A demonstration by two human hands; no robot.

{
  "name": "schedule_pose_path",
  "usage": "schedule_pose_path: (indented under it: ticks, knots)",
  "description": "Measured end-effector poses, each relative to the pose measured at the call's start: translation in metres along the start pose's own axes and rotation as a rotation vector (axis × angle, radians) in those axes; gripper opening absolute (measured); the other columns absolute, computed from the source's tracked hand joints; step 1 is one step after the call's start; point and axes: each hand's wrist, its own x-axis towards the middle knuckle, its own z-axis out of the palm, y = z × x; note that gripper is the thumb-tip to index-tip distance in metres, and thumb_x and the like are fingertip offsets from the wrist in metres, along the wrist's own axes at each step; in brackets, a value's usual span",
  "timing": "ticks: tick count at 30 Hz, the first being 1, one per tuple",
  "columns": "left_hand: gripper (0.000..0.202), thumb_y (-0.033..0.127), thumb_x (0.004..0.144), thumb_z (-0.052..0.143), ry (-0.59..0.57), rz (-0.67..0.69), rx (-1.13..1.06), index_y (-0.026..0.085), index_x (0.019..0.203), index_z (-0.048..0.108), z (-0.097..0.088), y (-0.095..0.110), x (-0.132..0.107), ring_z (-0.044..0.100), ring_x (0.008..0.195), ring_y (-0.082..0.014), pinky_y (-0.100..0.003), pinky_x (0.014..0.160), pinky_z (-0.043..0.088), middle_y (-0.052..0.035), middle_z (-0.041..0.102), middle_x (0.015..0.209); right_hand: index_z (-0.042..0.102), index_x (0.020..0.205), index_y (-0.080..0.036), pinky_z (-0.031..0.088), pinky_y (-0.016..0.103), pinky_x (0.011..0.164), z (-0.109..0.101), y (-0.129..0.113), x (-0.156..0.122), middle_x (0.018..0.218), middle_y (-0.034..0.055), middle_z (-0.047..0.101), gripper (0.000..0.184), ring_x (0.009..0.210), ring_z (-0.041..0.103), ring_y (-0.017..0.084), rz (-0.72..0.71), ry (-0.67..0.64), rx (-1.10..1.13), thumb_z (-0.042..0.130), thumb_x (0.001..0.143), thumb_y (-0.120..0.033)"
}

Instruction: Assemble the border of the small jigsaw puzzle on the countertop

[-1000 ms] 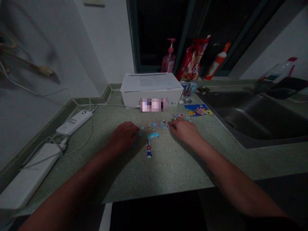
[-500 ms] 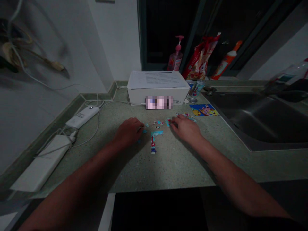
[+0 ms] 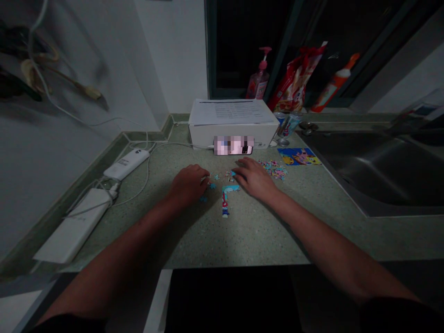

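Note:
My left hand (image 3: pixel 190 184) is closed over the counter, with a small pale puzzle piece (image 3: pixel 207 176) pinched at its fingertips. Loose blue pieces (image 3: pixel 212 186) lie beside it. Across from it, my right hand (image 3: pixel 255 178) has its fingers stretched out and apart, the tips at a few loose pieces (image 3: pixel 228 174). Between and just below both hands, joined puzzle pieces (image 3: pixel 225 199) form an L-shaped corner with a light-blue top strip. A heap of mixed pieces (image 3: pixel 277 171) sits beyond my right hand, partly hidden by it.
A phone (image 3: pixel 234 145) leans on a white box (image 3: pixel 201 135) topped with paper. Right of it lie a colourful picture card (image 3: pixel 300 156) and a steel sink (image 3: pixel 378 175). Two white power banks (image 3: pixel 74 226) with cables are at left. A pump bottle (image 3: pixel 257 83) stands behind.
My right hand has shifted left from near the heap, uncovering more of it, and its fingers have spread. My left hand stays about in place. The view has moved slightly.

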Motion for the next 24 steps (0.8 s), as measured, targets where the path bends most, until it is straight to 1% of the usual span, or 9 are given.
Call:
schedule_pose_path:
  ticks: [3, 6, 8, 16, 19, 21, 24]
  knots:
    - [0.024, 0.027, 0.105, 0.058, -0.018, -0.001, -0.001, 0.022, 0.115, 0.079, -0.002, 0.002, 0.000, 0.068, 0.109, -0.0298, -0.045, 0.097, 0.053, -0.0123, 0.076, 0.113, 0.081, 0.129, -0.022, 0.044, 0.057, 0.121, 0.002, 0.002, 0.001, 0.150, 0.0165, 0.067, 0.031, 0.147, 0.053, 0.035, -0.003, -0.030, -0.012, 0.061, 0.108, -0.031]
    - [0.025, 0.026, 0.105, 0.059, -0.019, 0.012, -0.019, 0.017, 0.118, 0.079, -0.005, 0.003, 0.000, 0.067, 0.109, -0.0299, -0.046, 0.098, 0.054, -0.0145, 0.076, 0.115, 0.081, 0.129, -0.021, 0.044, 0.055, 0.122, 0.002, 0.003, 0.001, 0.149, 0.0166, 0.067, 0.030, 0.148, 0.053, 0.035, -0.005, -0.034, -0.020, 0.061, 0.108, -0.027]
    - [0.025, 0.026, 0.106, 0.060, -0.018, 0.015, -0.019, 0.016, 0.119, 0.079, -0.006, 0.003, 0.000, 0.067, 0.110, -0.0297, -0.046, 0.099, 0.054, -0.0145, 0.076, 0.115, 0.081, 0.129, -0.019, 0.044, 0.054, 0.123, 0.001, 0.003, 0.000, 0.149, 0.0174, 0.067, 0.030, 0.147, 0.054, 0.034, -0.004, -0.029, -0.018, 0.060, 0.107, -0.024]
    - [0.022, 0.027, 0.104, 0.058, 0.012, -0.014, 0.011, 0.023, 0.111, 0.078, -0.007, -0.001, -0.001, 0.067, 0.111, -0.0289, -0.046, 0.099, 0.055, -0.0112, 0.076, 0.113, 0.081, 0.126, -0.019, 0.046, 0.055, 0.120, 0.000, 0.003, -0.001, 0.144, 0.0167, 0.070, 0.031, 0.141, 0.058, 0.034, -0.003, -0.030, -0.019, 0.057, 0.108, -0.023]
    - [0.024, 0.027, 0.104, 0.055, 0.020, -0.043, -0.003, 0.025, 0.109, 0.078, -0.008, -0.004, -0.001, 0.067, 0.110, -0.0302, -0.049, 0.099, 0.055, -0.0127, 0.076, 0.113, 0.081, 0.127, -0.022, 0.047, 0.056, 0.120, -0.003, 0.003, -0.003, 0.145, 0.0155, 0.069, 0.031, 0.142, 0.058, 0.034, -0.015, -0.017, 0.010, 0.057, 0.108, -0.024]
    - [0.026, 0.025, 0.103, 0.053, 0.031, -0.050, -0.013, 0.024, 0.108, 0.079, -0.009, -0.006, -0.001, 0.066, 0.108, -0.0316, -0.052, 0.099, 0.054, -0.0148, 0.076, 0.113, 0.083, 0.125, -0.026, 0.046, 0.059, 0.120, -0.005, 0.003, -0.005, 0.146, 0.0134, 0.069, 0.031, 0.143, 0.057, 0.033, -0.031, -0.012, 0.035, 0.057, 0.107, -0.025]
    - [0.027, 0.024, 0.103, 0.053, 0.043, -0.052, -0.031, 0.024, 0.107, 0.079, -0.010, -0.007, -0.001, 0.066, 0.108, -0.0319, -0.052, 0.099, 0.053, -0.0153, 0.076, 0.111, 0.084, 0.121, -0.027, 0.045, 0.060, 0.120, -0.007, 0.001, -0.006, 0.147, 0.0121, 0.070, 0.028, 0.144, 0.057, 0.033, -0.055, -0.020, 0.070, 0.060, 0.107, -0.027]
